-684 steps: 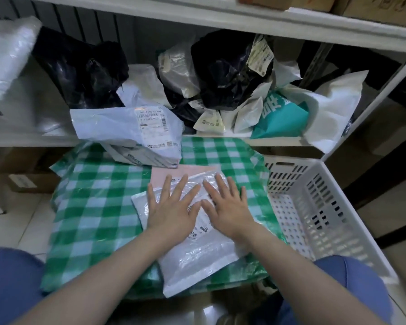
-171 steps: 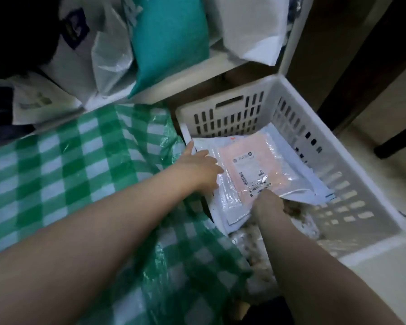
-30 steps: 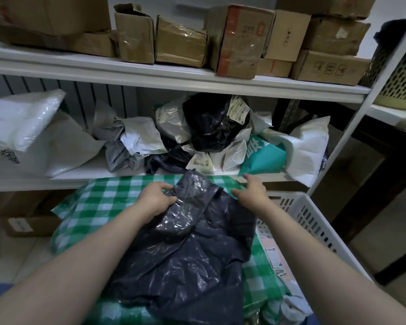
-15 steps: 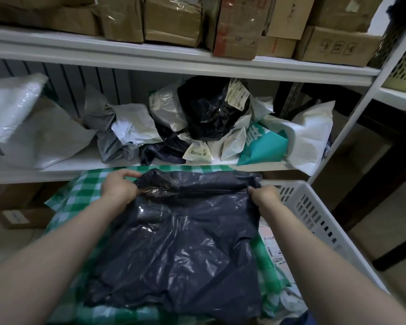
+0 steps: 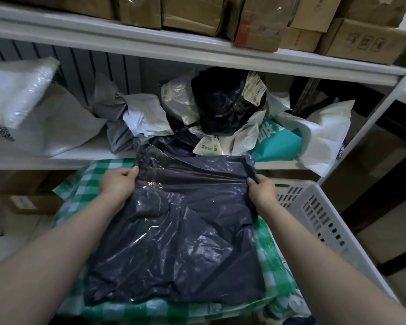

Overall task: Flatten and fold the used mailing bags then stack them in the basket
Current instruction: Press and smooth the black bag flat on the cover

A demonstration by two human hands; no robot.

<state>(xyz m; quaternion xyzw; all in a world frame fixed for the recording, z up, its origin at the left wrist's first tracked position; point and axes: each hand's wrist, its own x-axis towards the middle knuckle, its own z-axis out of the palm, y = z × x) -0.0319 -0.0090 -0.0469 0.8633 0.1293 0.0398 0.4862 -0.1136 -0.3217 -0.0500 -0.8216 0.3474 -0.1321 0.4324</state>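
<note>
Dark mailing bag [image 5: 178,235] spread on checked cloth [image 5: 270,261], both hands' fingers [image 5: 133,171] pinching its far corners

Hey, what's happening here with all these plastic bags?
A person is flattening a dark mailing bag on a green checked cloth. The left hand grips its far left corner and the right hand grips its far right corner, pulling the top edge taut. The bag is spread out but wrinkled and not yet folded. A white basket waits at the right, and a heap of crumpled bags sits on the shelf behind.
</note>
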